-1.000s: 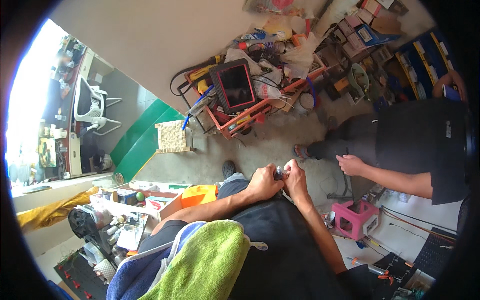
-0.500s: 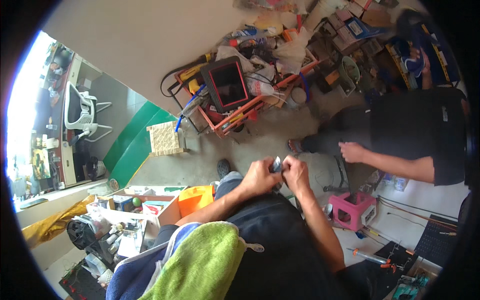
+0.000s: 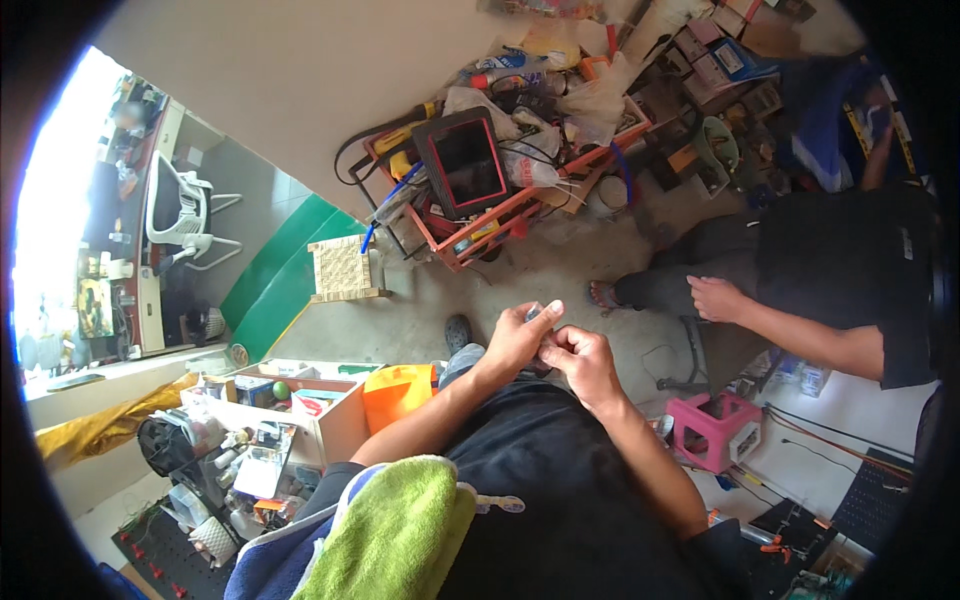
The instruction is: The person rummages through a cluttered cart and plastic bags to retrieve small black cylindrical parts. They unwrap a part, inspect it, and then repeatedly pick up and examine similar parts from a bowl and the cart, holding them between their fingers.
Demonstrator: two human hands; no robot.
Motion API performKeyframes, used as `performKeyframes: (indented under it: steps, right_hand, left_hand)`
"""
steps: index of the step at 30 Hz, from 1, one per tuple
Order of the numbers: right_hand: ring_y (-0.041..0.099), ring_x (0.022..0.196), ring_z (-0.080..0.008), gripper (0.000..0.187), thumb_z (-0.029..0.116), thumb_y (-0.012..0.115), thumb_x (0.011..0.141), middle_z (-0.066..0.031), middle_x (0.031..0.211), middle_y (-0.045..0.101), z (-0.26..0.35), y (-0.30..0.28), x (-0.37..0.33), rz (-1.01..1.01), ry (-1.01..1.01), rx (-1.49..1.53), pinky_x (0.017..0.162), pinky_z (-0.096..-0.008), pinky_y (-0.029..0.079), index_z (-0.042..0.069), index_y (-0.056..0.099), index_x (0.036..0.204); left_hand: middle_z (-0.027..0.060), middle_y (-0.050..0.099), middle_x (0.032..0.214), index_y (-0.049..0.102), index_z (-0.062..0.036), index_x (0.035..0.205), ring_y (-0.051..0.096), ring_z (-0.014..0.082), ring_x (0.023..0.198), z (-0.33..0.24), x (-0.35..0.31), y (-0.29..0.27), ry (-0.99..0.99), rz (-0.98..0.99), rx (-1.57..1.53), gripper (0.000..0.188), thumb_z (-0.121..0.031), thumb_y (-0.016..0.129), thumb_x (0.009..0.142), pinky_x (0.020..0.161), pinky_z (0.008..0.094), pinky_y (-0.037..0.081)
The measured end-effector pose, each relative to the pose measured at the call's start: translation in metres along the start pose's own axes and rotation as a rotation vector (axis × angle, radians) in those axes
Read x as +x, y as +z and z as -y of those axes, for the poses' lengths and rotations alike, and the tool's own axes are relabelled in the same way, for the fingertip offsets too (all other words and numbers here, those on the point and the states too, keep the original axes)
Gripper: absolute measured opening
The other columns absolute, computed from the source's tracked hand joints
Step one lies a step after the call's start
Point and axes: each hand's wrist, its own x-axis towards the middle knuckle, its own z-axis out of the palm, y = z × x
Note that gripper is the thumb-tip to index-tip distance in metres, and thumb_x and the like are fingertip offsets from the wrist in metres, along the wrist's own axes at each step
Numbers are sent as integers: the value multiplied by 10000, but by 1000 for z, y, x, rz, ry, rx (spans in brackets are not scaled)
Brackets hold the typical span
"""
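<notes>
My left hand (image 3: 512,348) and my right hand (image 3: 582,366) meet in front of my dark shirt. Between them is a small, shiny grey object (image 3: 534,312), partly see-through. My left fingers close round it, with the thumb pointing up along it. The right thumb and fingertips pinch at its lower end. Most of it is hidden by the fingers, so its kind cannot be made out. A green and blue towel (image 3: 395,525) hangs over my left side, below the left forearm.
An orange-framed rack (image 3: 470,250) heaped with tools and bags stands ahead, near a woven stool (image 3: 342,272). At right a person in black (image 3: 840,290) bends over, one hand (image 3: 716,299) near me. A pink step stool (image 3: 715,432) stands at right, an open box (image 3: 340,425) at left.
Both hands have shifted slightly left, and the right hand has dropped lower and turned beneath the left. The grey object now shows less. The other person's cloth has moved, and my view has swung slightly.
</notes>
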Motion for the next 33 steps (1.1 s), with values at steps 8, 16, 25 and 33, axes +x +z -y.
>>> performKeyframes:
  steps: [8, 16, 25, 33]
  right_hand:
    - [317, 427, -95, 216, 265, 576, 1114, 74, 555, 336, -30, -24, 10, 297, 482, 783, 578, -355, 500, 66, 643, 1068]
    - [319, 441, -65, 296, 293, 667, 1083, 65, 584, 389, -84, 83, 72, 309, 834, 803, 456, -256, 300, 149, 520, 871]
    - [663, 675, -328, 461, 424, 780, 976, -154, 724, 664, -66, 179, 140, 223, 434, -447, 647, -473, 515, 16, 593, 869]
    - [738, 891, -424, 157, 161, 649, 986, -185, 938, 750, -1, 152, 342, 137, -218, -982, 766, -539, 570, 104, 734, 1104]
  left_hand:
    - [9, 559, 601, 703, -3, 805, 491, 64, 627, -13, 22, 6, 213, -46, 419, 387, -335, 797, 980, 542, 312, 442]
    - [210, 635, 611, 772, -39, 822, 659, 380, 547, 72, 47, -128, 84, -211, 743, 325, -355, 812, 889, 550, 444, 522]
    - [256, 710, 736, 804, -30, 926, 736, 429, 729, 61, 86, -230, -203, 0, 617, 313, -340, 796, 884, 716, 467, 591]
    - [89, 697, 701, 717, 38, 822, 613, 157, 652, 38, 58, -413, -436, -516, 451, 310, -240, 801, 931, 627, 360, 498]
